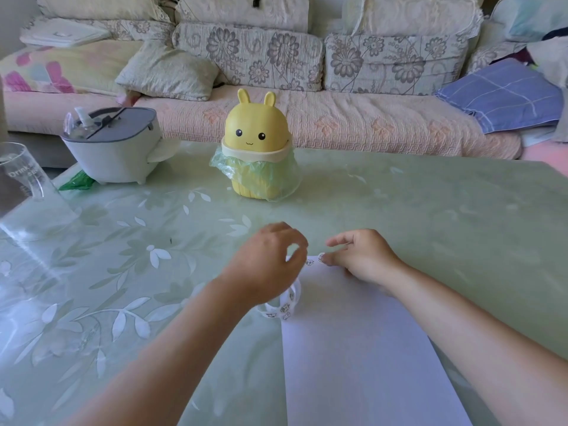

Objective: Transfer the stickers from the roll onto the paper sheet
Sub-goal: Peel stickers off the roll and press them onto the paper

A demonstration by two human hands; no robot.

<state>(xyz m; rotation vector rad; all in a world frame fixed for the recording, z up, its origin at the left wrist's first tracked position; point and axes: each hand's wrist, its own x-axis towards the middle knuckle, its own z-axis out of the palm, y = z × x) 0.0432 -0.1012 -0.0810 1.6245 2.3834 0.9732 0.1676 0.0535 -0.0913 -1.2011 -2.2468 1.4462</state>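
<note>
A white paper sheet (353, 348) lies on the table in front of me. One small printed sticker (309, 262) sits near its far left corner. My right hand (362, 258) rests at the sheet's far edge, and one fingertip presses a second sticker (321, 257) onto the paper while the other fingers stay extended. Over the sheet's left corner my left hand (270, 262) hovers with curled fingers. It holds the sticker roll (287, 305), whose white strip of printed stickers loops down below the palm. Where the fingers grip the strip is hidden.
A yellow bunny-shaped bin (256, 149) with a green bag stands at the table's middle back. A grey lidded container (113, 146) sits back left and a clear glass jug (21, 186) at the left edge. A sofa with cushions (246, 56) runs behind the table (430, 210).
</note>
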